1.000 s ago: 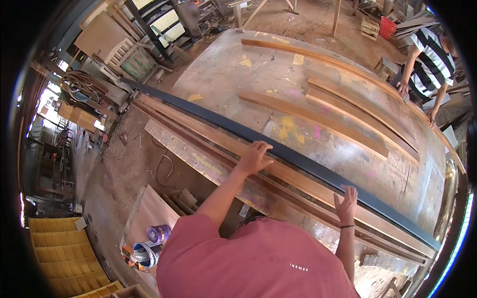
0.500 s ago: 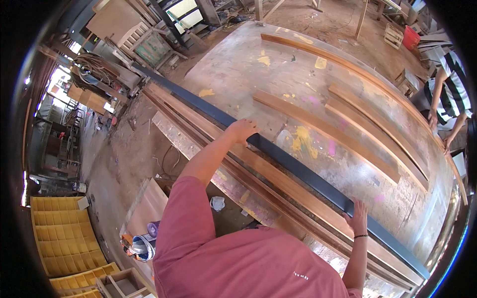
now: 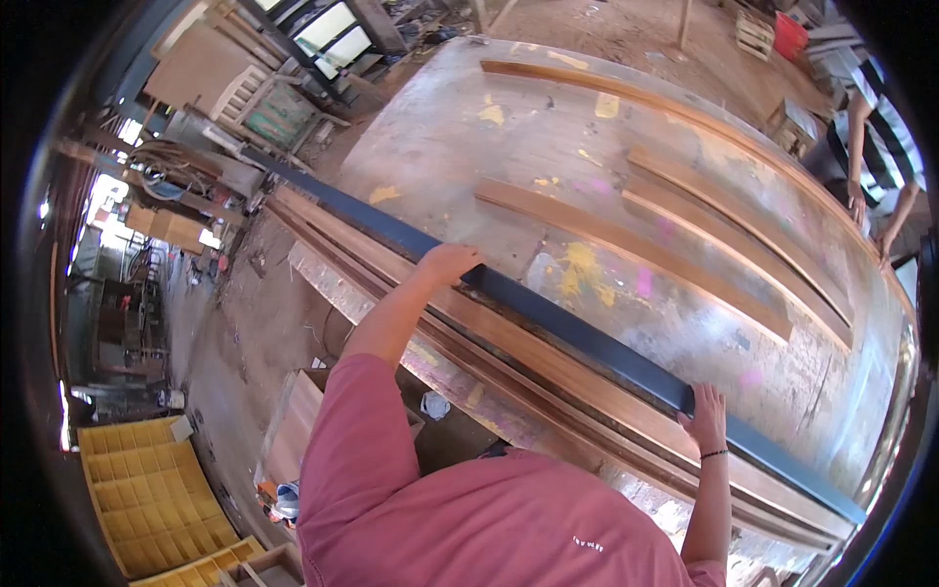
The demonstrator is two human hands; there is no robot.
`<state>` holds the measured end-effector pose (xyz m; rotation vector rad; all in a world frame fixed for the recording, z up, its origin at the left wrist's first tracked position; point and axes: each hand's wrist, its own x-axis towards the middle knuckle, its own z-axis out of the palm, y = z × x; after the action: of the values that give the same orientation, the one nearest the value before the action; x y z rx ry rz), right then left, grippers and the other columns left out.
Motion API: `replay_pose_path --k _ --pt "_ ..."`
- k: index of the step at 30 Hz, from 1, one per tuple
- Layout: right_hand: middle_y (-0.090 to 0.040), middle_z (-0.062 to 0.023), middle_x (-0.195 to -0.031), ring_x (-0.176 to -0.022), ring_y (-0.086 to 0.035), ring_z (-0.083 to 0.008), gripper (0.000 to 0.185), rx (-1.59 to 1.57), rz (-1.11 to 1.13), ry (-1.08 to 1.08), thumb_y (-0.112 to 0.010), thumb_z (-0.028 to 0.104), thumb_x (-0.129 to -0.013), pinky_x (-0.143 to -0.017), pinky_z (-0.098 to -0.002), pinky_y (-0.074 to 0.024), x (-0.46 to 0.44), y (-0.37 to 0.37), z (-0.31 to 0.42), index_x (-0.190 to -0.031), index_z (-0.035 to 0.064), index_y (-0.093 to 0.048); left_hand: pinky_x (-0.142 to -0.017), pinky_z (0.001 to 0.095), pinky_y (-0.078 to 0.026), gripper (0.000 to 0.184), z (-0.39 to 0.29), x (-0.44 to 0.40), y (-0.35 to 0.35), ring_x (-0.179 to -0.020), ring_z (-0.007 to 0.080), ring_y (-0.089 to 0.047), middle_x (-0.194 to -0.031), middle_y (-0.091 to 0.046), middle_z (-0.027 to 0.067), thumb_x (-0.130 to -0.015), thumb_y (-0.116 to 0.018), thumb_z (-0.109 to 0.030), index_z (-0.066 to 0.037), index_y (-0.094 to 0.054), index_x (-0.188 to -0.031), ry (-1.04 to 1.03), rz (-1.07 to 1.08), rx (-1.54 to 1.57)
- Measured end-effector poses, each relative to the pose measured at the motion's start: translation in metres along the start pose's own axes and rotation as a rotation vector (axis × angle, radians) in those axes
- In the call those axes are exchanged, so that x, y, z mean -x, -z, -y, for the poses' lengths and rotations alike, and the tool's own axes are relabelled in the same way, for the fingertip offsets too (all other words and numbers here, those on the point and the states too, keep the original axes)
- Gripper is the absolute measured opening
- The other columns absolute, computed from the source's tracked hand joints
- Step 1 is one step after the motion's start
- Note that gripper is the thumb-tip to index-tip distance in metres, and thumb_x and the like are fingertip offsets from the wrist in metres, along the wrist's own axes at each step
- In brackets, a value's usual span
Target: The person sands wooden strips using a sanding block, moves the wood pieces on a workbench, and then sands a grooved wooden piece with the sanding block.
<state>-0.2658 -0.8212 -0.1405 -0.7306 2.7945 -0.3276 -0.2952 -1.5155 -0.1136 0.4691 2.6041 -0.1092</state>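
A long, straight, dark blue-grey bar [image 3: 587, 338], which looks like metal, runs diagonally along the near side of a paint-stained worktable [image 3: 421, 147]. My left hand [image 3: 450, 262] is wrapped over the bar near its middle. Farther along to the right, my right hand [image 3: 704, 419] grips the same bar, fingers over its far edge and thumb on the near side. Several long brown wooden strips [image 3: 528, 338] lie beside the bar, closer to my body.
Farther across the table lie a wooden plank [image 3: 631, 256], more planks [image 3: 734, 254] and a long strip [image 3: 626, 93] along the far edge. Another person's hands [image 3: 871, 230] are at the right edge. Yellow compartmented shelving [image 3: 152, 489] stands at lower left.
My view has shifted slightly, so the table and planks sit a little differently in frame. Both hands stay on the bar at about the same places.
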Motion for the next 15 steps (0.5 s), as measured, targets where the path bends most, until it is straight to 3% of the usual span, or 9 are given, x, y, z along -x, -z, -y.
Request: replay_pose_path --k 8,15 --pt "-0.061 -0.0163 -0.126 -0.123 -0.057 -0.0375 0.073 0.008 0.050 0.004 -0.092 0.023 -0.073 -0.105 -0.0489 -0.0453 -0.002 0.017 0.008 -0.135 0.0042 -0.058 -0.102 0.0478 -0.058 0.081 0.002 -0.007 0.013 -0.128 0.0359 -0.065 -0.133 -0.066 0.0129 -0.075 -0.095 -0.012 -0.012 -0.059 -0.147 -0.019 0.078 -0.058" --pt "-0.061 -0.0148 -0.125 -0.120 -0.057 -0.0367 0.074 0.037 0.009 0.071 -0.092 0.027 -0.076 -0.103 -0.0484 -0.0457 -0.004 0.023 0.008 -0.137 0.0039 -0.058 -0.102 0.0497 -0.058 0.082 0.005 -0.003 0.020 -0.130 0.0364 -0.063 -0.135 -0.065 0.0142 -0.072 -0.096 -0.014 -0.013 -0.060 -0.145 -0.032 0.077 -0.023"
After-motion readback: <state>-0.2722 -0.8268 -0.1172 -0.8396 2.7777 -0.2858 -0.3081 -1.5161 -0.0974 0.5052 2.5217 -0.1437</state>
